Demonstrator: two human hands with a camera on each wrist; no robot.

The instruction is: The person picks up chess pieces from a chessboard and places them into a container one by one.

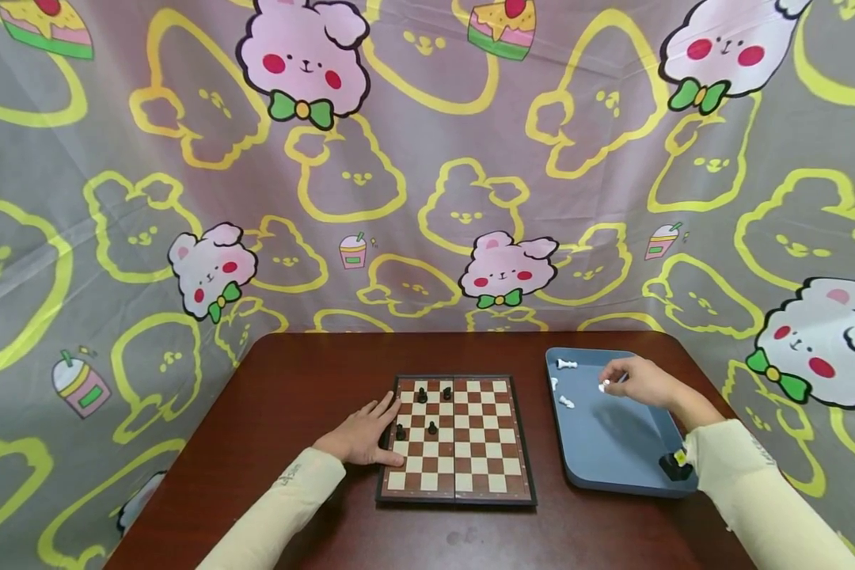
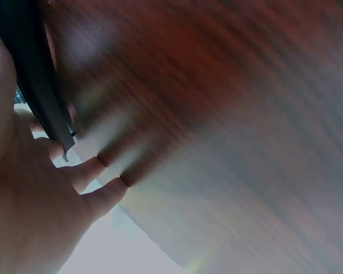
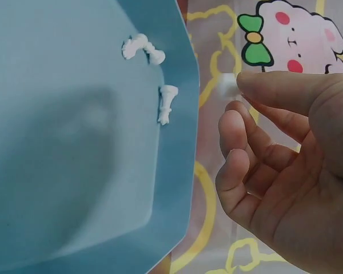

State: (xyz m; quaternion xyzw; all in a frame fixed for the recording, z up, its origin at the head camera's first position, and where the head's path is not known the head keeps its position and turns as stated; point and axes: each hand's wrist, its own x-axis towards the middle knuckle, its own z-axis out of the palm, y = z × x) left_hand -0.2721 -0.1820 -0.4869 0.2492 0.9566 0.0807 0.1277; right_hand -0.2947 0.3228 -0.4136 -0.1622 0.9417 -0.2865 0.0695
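Note:
My left hand [image 1: 362, 434] rests at the left edge of a brown-and-cream chessboard [image 1: 488, 443], fingers straight and thumb on the rim. In the left wrist view its fingers [image 2: 106, 200] lie by the board's dark side [image 2: 37, 74]. Several black chess pieces [image 1: 432, 428] stand on the board's left half. Over the blue-grey tray, my right hand [image 1: 641, 381] pinches a white chess piece [image 3: 227, 85] between thumb and fingertips; the piece is blurred and partly hidden. Other white pieces [image 1: 566, 364] lie on their sides near the tray's far left part.
The blue-grey tray [image 1: 591, 451] stands right of the board on a dark brown table [image 1: 278, 396]. A small black object [image 1: 675, 465] with a yellow spot shows beside the right sleeve, at the tray's near right corner. A patterned cloth [image 1: 399, 198] hangs behind and at both sides.

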